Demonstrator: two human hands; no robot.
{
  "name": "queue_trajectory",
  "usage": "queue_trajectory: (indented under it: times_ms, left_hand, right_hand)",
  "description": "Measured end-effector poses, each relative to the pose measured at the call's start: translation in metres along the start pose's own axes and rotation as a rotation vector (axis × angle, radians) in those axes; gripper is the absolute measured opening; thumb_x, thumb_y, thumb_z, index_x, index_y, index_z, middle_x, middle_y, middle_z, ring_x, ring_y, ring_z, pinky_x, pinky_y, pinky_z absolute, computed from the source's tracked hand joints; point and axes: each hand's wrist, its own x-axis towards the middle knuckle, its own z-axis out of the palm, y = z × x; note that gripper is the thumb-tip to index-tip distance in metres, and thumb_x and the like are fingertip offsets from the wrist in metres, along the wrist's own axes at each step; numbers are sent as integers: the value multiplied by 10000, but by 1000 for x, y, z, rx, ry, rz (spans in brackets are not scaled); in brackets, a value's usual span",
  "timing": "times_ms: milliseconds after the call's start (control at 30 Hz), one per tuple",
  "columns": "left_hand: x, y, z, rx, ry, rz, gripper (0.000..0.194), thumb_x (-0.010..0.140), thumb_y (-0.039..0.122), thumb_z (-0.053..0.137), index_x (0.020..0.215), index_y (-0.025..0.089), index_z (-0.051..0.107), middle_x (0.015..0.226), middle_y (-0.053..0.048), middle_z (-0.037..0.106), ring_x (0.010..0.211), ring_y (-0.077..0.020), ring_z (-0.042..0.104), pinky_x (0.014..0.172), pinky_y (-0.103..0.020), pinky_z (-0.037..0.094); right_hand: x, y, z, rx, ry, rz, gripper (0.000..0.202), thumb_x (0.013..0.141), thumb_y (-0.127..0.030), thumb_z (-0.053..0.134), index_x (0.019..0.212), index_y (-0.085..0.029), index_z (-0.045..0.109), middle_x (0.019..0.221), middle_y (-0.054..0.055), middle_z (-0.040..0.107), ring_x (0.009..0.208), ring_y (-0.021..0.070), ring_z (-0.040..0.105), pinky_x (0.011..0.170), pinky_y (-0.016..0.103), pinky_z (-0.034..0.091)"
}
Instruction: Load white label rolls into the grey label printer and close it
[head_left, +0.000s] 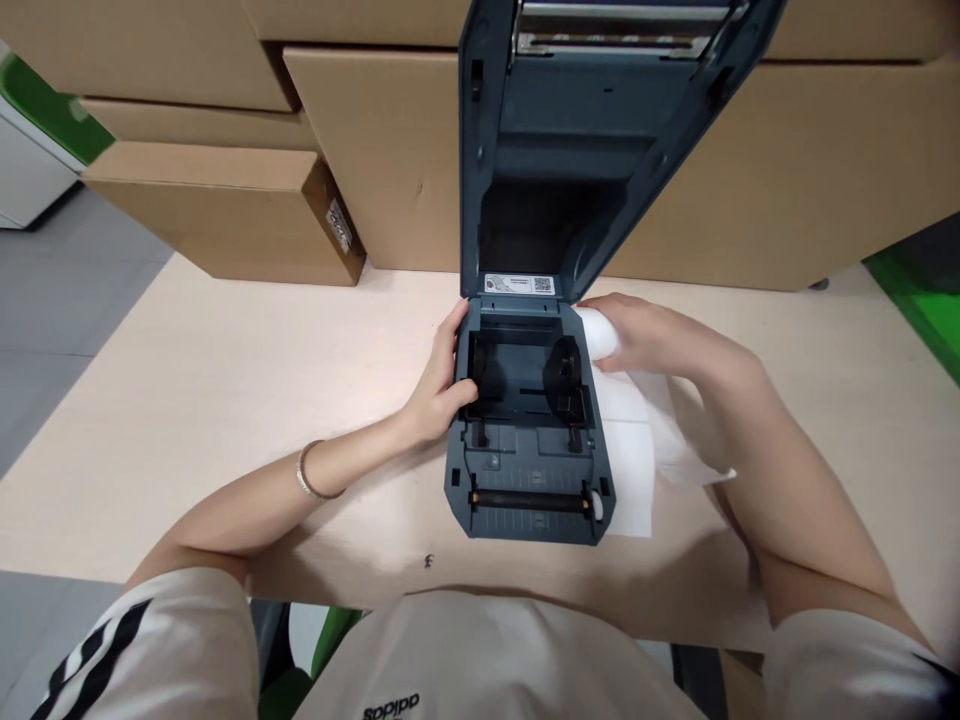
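A dark blue-grey label printer [517,470] rests on the table with its lid [577,150] raised. Its media bay is bare, with a black roller [531,500] across the front. My left hand [441,390] grips the printer's left side, thumb over the rim and fingers along the outer wall. At the right side, my right hand [637,330] is closed around a white paper roll [598,333], whose far part is hidden by the printer and hand. White paper sheets [628,470] lie on the table below that hand.
Large cardboard boxes [382,150] line the back of the table, right behind the raised lid. A flatter cardboard box [217,210] stands at the back left. A small dark scrap [429,561] lies near the table's front edge.
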Motion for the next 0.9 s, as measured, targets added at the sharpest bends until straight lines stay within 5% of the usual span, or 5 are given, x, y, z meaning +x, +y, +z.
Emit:
queue_trajectory:
  times_ms: [133,300,500,733,900]
  left_hand:
    - [0,-6,-1,11,15,35,1044,1019,744,730,1851,408,196,1974,-67,215,1799,-450,272,1483,-654,301]
    - [1,-5,1,-8,22,50,1072,1012,776,741,1845,383,193,1952,-105,257,1778,-449,328,1467,-644,336]
    - [2,-5,2,-15,29,70,1075,999,778,759,1836,381,216,1932,-119,278,1759,-460,347,1444,-664,363]
    - [3,-6,-1,11,17,63,1078,984,792,760,1823,368,232,1939,-133,262,1770,-472,324,1441,-685,364]
    - [2,-3,1,29,23,47,1055,1005,797,717,1825,344,230,1940,-145,243,1793,-482,264,1446,-689,350]
  right_hand:
    - [-5,-1,-9,24,-15,-9,560,754,-253,760,1313,-235,790,1357,141,811,1206,384,764,1011,521,633]
    - [-43,-1,-41,111,-30,-44,372,849,-307,797,1220,-281,813,1274,82,839,1060,289,799,835,391,622]
    - [-70,-11,-54,131,98,-198,817,684,-462,1030,1439,-402,724,1249,70,844,950,329,818,708,449,687]
    - [-38,-74,-10,403,365,-349,828,762,-454,995,1512,-339,664,1510,74,769,1326,384,776,1136,589,675]
    - [-9,-85,30,202,585,-319,796,806,-302,805,1581,-292,621,1560,102,746,1422,398,716,1213,655,591]
